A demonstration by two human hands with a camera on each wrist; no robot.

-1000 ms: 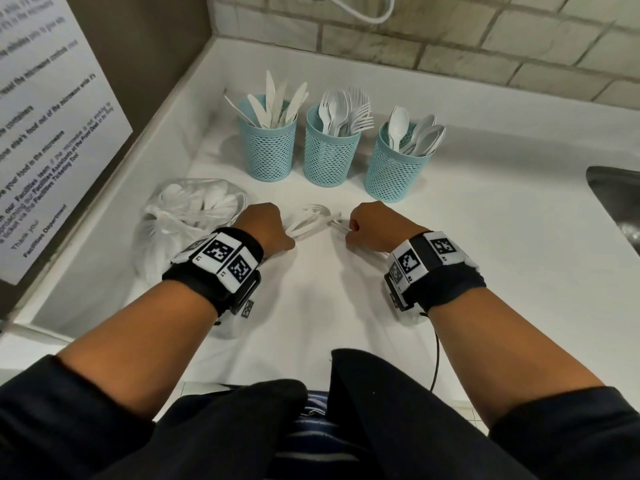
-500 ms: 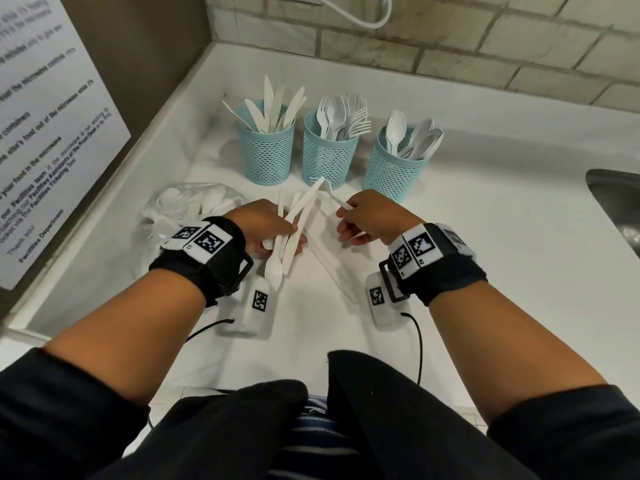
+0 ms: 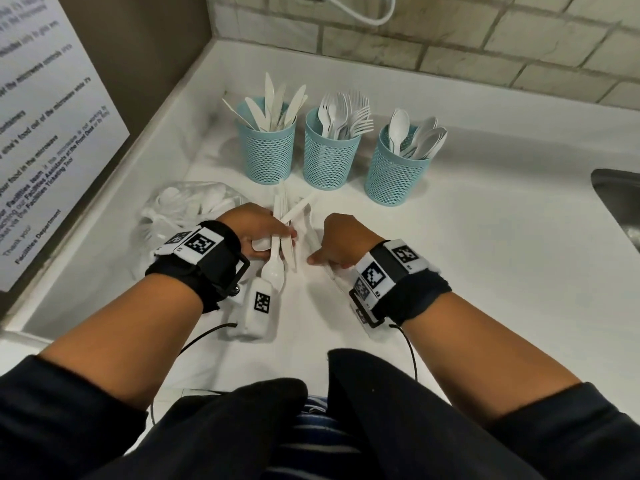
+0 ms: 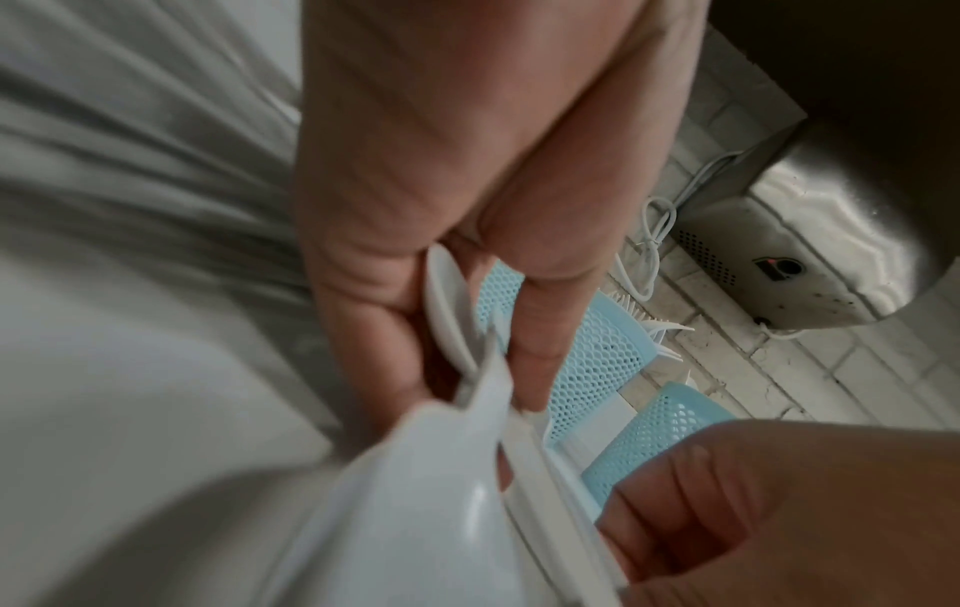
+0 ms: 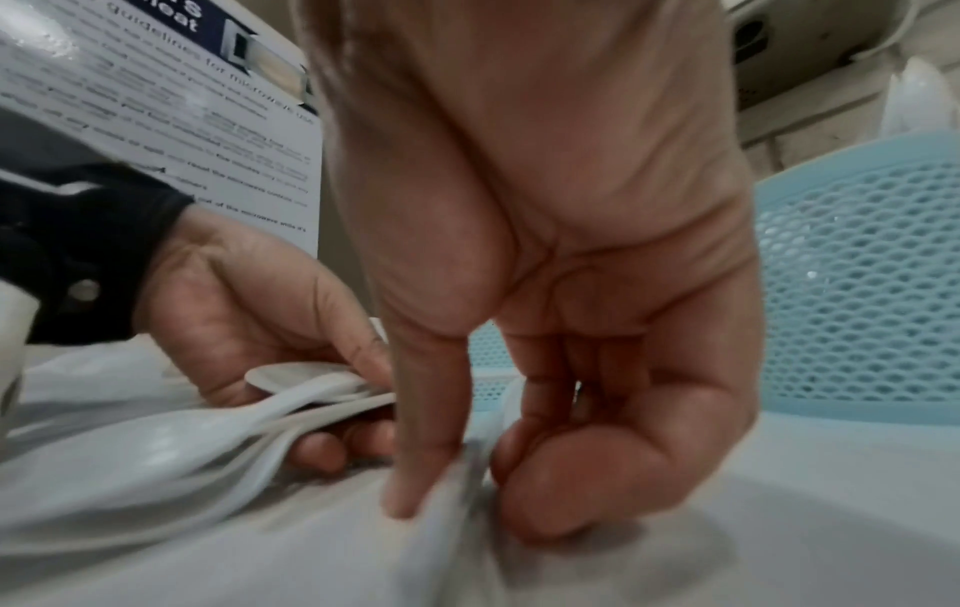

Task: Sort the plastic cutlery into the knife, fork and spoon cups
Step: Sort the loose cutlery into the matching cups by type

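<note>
Three teal mesh cups stand in a row at the back: knife cup (image 3: 266, 150), fork cup (image 3: 327, 157), spoon cup (image 3: 394, 174). My left hand (image 3: 273, 233) grips a bundle of white cutlery (image 3: 273, 270) just above the counter, a spoon bowl pointing toward me; the bundle (image 4: 457, 472) crosses my fingers (image 4: 358, 328). My right hand (image 3: 325, 252) is down on the counter to the right of it. Its thumb and fingertips pinch a white cutlery piece (image 5: 452, 493), too blurred to tell its kind. The bundle (image 5: 291, 398) lies close beside.
A clear plastic bag (image 3: 187, 209) of more white cutlery lies left of my left hand. A steel sink (image 3: 620, 209) opens at the right edge. A printed notice (image 3: 52, 116) covers the left wall. Brick wall (image 3: 450, 39) behind the cups.
Both fists lifted from the counter with cutlery. Since half a second ago my right hand has dropped back to the counter and pinches a piece there, while the left draws its bundle straighter.
</note>
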